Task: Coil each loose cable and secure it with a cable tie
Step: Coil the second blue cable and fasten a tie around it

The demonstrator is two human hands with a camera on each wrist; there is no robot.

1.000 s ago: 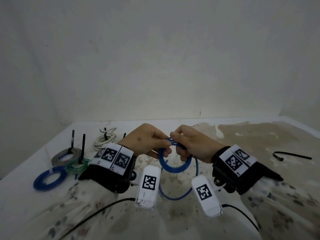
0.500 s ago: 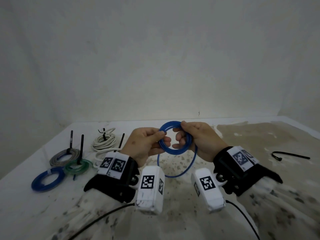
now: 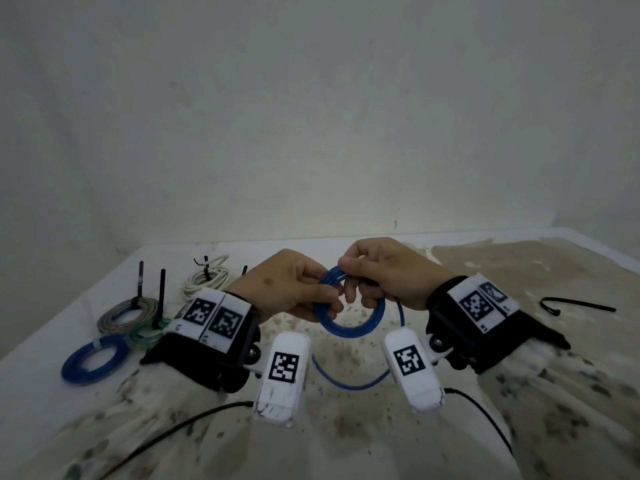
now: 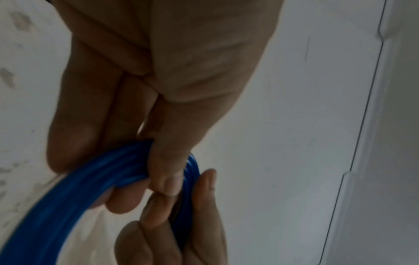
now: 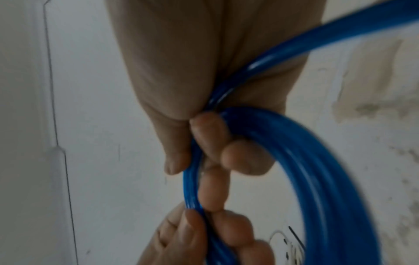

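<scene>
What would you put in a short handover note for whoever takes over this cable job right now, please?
Left hand: pinches the left side of the blue coil, held above the table.
Right hand: grips the coil's top; a loose tail still hangs below.
Done: four tied coils at the left: white, grey, green, blue.
Left: wind in the tail, then fasten with the spare black cable tie lying at the right.

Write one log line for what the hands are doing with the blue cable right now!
step: coiling | left hand: pinches blue cable coil | right hand: grips coil top | loose tail: hanging below | cable tie: on table, untouched
</scene>
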